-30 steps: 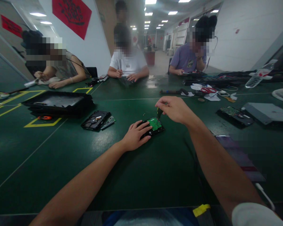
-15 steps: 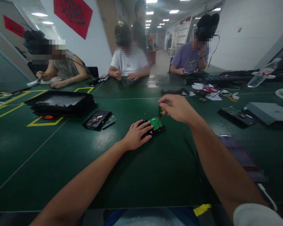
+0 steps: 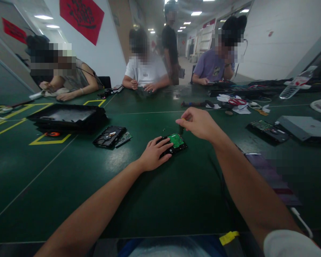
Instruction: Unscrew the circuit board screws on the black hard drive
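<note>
A black hard drive (image 3: 180, 147) with a green circuit board (image 3: 178, 140) facing up lies on the table ahead of me. My left hand (image 3: 155, 154) rests across its left part, fingers spread and pressing on it. Above the drive's right corner is my right hand (image 3: 199, 123), its fingers pinched round a small screwdriver (image 3: 181, 130). The handle is mostly hidden by the fingers; the dark shaft points down at the board's edge. Tiny screws (image 3: 164, 130) lie just behind the drive.
Left of the drive are another opened drive (image 3: 109, 136) and a loose circuit board (image 3: 123, 139), with black trays (image 3: 66, 116) beyond. On the right lie a drive (image 3: 267, 131), a grey metal box (image 3: 307, 129), red scissors (image 3: 237, 102) and a bottle (image 3: 296, 84). Several people sit opposite; one stands behind.
My right hand has shifted slightly left and its fingers have turned on the screwdriver. My left hand and the drive stay put. A person in the background has moved to the right.
</note>
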`<action>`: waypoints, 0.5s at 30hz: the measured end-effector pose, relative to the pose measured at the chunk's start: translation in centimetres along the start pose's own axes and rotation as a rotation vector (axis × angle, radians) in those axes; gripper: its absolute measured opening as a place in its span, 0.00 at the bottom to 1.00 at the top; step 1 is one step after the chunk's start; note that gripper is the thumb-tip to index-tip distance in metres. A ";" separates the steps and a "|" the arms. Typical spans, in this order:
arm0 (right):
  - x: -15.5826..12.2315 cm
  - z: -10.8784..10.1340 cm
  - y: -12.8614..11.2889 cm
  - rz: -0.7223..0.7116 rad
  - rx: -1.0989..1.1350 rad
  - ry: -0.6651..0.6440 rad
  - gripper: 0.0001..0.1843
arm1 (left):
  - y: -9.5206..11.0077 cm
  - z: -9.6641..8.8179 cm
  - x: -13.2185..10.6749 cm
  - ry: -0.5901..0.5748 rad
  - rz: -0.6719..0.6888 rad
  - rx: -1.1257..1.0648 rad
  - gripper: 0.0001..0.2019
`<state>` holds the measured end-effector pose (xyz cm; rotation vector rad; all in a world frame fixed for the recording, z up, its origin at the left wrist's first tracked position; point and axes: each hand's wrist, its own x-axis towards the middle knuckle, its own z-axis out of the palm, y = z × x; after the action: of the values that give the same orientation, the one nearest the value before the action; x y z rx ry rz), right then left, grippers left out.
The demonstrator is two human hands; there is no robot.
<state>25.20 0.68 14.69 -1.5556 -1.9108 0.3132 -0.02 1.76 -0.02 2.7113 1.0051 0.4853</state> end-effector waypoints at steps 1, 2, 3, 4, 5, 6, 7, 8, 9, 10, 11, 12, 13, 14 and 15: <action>0.0 0.0 0.0 -0.005 -0.018 0.012 0.12 | 0.0 0.0 0.0 -0.002 0.000 0.003 0.28; -0.1 0.0 0.0 -0.018 -0.025 0.019 0.11 | -0.1 0.1 0.0 -0.004 0.000 0.005 0.28; -0.1 -0.1 0.0 -0.035 -0.020 0.017 0.10 | -0.1 0.1 0.0 -0.006 0.000 0.005 0.28; -0.1 -0.1 0.0 -0.050 -0.008 0.001 0.08 | -0.2 0.2 0.0 -0.007 0.000 0.005 0.28; -0.1 -0.1 0.0 -0.059 0.010 -0.024 0.07 | -0.3 0.2 0.0 -0.007 0.000 0.004 0.29; -0.1 -0.2 0.0 -0.059 0.030 -0.053 0.06 | -0.3 0.3 0.0 -0.007 0.001 0.004 0.29; -0.1 -0.2 0.0 -0.054 0.044 -0.079 0.06 | -0.3 0.3 0.0 -0.008 0.002 0.006 0.29; -0.1 -0.2 -0.1 -0.046 0.048 -0.094 0.07 | -0.4 0.3 0.0 -0.009 0.004 0.009 0.29; -0.1 -0.1 -0.1 -0.042 0.043 -0.096 0.08 | -0.4 0.3 0.0 -0.009 0.007 0.012 0.29; 0.0 -0.1 0.0 -0.046 0.027 -0.085 0.08 | -0.4 0.3 0.0 -0.009 0.009 0.014 0.29; 0.1 -0.1 0.0 -0.059 0.004 -0.071 0.09 | -0.4 0.3 -0.1 -0.008 0.010 0.016 0.29; 0.1 -0.1 0.1 -0.077 -0.021 -0.060 0.09 | -0.4 0.3 -0.1 -0.007 0.010 0.016 0.29; 0.2 -0.1 0.2 -0.095 -0.039 -0.051 0.10 | -0.4 0.3 -0.1 -0.006 0.009 0.016 0.28; 0.2 -0.1 0.3 -0.109 -0.047 -0.050 0.10 | -0.5 0.3 -0.1 -0.006 0.008 0.015 0.28; 0.3 -0.1 0.4 -0.116 -0.042 -0.052 0.09 | -0.5 0.3 -0.1 -0.008 0.007 0.014 0.29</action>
<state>25.53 1.00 14.62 -1.4690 -2.0512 0.2670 -0.22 2.04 -0.49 2.7277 1.0018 0.4698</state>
